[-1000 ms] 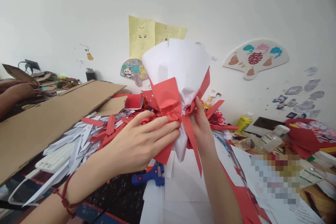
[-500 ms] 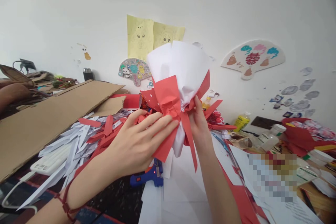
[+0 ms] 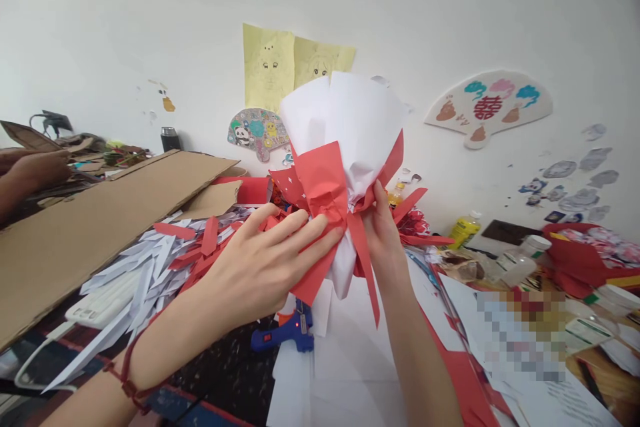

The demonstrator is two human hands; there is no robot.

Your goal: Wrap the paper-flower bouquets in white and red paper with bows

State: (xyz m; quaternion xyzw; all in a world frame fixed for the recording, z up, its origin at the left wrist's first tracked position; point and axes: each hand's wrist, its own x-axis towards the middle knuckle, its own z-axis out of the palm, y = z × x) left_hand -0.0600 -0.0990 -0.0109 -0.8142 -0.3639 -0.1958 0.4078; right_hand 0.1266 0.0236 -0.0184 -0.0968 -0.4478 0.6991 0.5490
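Note:
A paper bouquet [image 3: 367, 120], flared white above with red paper [image 3: 323, 177] wrapped about its pinched neck, is held up in front of me. Round the right side of that neck, my right hand [image 3: 383, 230] is closed. My left hand [image 3: 280, 257] lies against the red paper on the left with its fingers stretched out; its thumb is hidden. A red strip and white paper ends hang below the neck. Beneath my left hand, a blue glue gun [image 3: 287, 330] with a small red light rests on the table.
White sheets [image 3: 355, 373] cover the table in front of me. Folded white and red paper strips [image 3: 145, 280], a white power bank [image 3: 103, 303] and long cardboard [image 3: 100, 233] are on the left. A person's hand [image 3: 43, 170] is at far left. Bottles [image 3: 465, 230] and papers crowd the right.
The view has shifted slightly, so things sit a little differently in the frame. My hands keep nearly the same place on the bouquet. The other person's hand at far left has moved slightly.

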